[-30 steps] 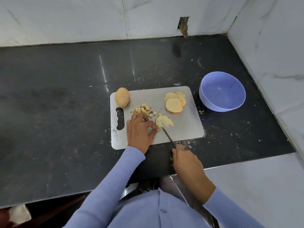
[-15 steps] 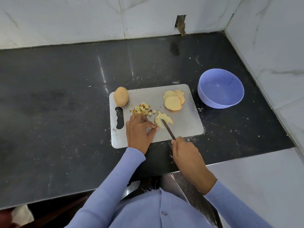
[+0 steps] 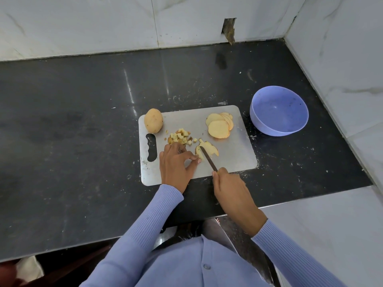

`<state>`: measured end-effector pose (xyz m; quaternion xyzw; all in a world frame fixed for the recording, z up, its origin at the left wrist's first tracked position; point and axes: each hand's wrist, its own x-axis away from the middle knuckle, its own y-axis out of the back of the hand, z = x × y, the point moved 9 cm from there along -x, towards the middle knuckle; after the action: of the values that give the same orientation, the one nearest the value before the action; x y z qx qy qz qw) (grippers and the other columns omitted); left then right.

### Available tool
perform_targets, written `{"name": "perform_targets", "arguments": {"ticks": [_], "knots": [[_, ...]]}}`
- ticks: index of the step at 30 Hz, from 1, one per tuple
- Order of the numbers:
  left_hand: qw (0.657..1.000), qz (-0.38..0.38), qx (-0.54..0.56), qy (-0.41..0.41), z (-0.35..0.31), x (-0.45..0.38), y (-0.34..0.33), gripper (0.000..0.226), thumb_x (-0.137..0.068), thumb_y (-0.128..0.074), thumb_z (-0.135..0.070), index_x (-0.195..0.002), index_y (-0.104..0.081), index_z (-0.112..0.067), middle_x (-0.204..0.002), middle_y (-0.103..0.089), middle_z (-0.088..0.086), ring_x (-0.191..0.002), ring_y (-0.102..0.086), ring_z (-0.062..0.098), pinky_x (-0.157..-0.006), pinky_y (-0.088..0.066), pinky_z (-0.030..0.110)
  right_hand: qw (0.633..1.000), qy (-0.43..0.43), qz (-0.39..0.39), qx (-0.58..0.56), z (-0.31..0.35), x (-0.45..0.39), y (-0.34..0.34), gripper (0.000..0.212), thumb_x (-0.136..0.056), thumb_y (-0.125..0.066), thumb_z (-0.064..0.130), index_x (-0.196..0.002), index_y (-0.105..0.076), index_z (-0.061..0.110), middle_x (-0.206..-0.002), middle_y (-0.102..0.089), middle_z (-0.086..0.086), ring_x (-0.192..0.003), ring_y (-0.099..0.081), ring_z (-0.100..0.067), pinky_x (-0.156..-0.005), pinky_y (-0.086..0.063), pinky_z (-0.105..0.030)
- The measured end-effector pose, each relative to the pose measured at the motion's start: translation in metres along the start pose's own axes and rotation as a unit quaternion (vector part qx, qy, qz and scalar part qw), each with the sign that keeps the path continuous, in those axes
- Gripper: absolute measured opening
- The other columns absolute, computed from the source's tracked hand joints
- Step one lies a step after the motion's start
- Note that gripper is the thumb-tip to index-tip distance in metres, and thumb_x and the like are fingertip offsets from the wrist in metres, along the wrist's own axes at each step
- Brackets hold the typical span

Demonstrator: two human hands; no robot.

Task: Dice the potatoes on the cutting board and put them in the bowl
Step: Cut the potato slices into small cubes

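Observation:
A grey cutting board [image 3: 234, 156] lies on the black counter. On it sit a whole potato [image 3: 153, 120] at the far left corner, a heap of small dice [image 3: 180, 137], a stack of round slices [image 3: 219, 126], and a cut slice [image 3: 209, 149] in the middle. My left hand [image 3: 176, 164] rests on the board, its thumb and fingertips pinching the near left end of that slice. My right hand [image 3: 230, 186] grips a knife [image 3: 208, 158] whose blade lies across the slice. The blue bowl [image 3: 278, 110] stands empty to the right of the board.
White marble walls close the counter at the back and right, with the bowl near the right wall. Potato crumbs speckle the counter around the board. The counter's front edge runs just under my forearms.
The knife blade has slid a little farther onto the slice. My left hand stays on the slice's near end. The view has shifted slightly.

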<state>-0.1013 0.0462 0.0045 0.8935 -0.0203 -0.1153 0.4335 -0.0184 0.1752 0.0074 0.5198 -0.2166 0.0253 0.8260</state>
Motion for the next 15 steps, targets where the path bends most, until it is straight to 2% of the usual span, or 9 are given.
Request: {"name": "perform_targets", "arguments": {"ticks": [4, 9, 12, 15], "knots": [[1.000, 0.001, 0.002, 0.014, 0.001, 0.000, 0.000, 0.011, -0.071, -0.082, -0.025, -0.075, -0.076, -0.016, -0.085, -0.061, 0.004, -0.083, -0.041, 0.015, -0.069, -0.026, 0.028, 1.000, 0.015, 0.002, -0.004, 0.010, -0.005, -0.001, 0.032, -0.104, -0.025, 0.034, -0.102, -0.048, 0.012, -0.073, -0.050, 0.002, -0.065, -0.052, -0.013, -0.060, -0.040, -0.026], [1.000, -0.002, 0.007, 0.000, -0.002, 0.000, 0.001, 0.012, -0.067, -0.085, -0.022, -0.073, -0.076, -0.016, -0.080, -0.059, 0.003, -0.079, -0.049, 0.022, -0.067, -0.027, 0.030, 1.000, 0.001, 0.006, 0.020, 0.012, -0.012, -0.007, 0.030, -0.104, -0.026, 0.032, -0.107, -0.047, 0.011, -0.071, -0.045, 0.003, -0.059, -0.043, -0.008, -0.052, -0.031, -0.023], [1.000, 0.002, 0.018, 0.009, 0.001, -0.002, 0.000, 0.011, -0.067, -0.084, -0.022, -0.073, -0.076, -0.017, -0.081, -0.059, 0.003, -0.081, -0.047, 0.020, -0.070, -0.025, 0.029, 1.000, -0.001, 0.009, 0.028, 0.013, -0.013, -0.008, 0.030, -0.105, -0.025, 0.030, -0.108, -0.047, 0.009, -0.080, -0.050, -0.002, -0.069, -0.051, -0.017, -0.061, -0.036, -0.028], [1.000, 0.009, 0.023, 0.016, 0.003, -0.002, -0.002, 0.010, -0.068, -0.084, -0.023, -0.072, -0.076, -0.018, -0.082, -0.059, 0.002, -0.082, -0.045, 0.018, -0.069, -0.019, 0.026, 0.999, 0.000, 0.018, 0.027, 0.012, -0.015, -0.009, 0.030, -0.105, -0.026, 0.029, -0.106, -0.046, 0.008, -0.083, -0.053, -0.006, -0.076, -0.054, -0.024, -0.064, -0.035, -0.032]]}}
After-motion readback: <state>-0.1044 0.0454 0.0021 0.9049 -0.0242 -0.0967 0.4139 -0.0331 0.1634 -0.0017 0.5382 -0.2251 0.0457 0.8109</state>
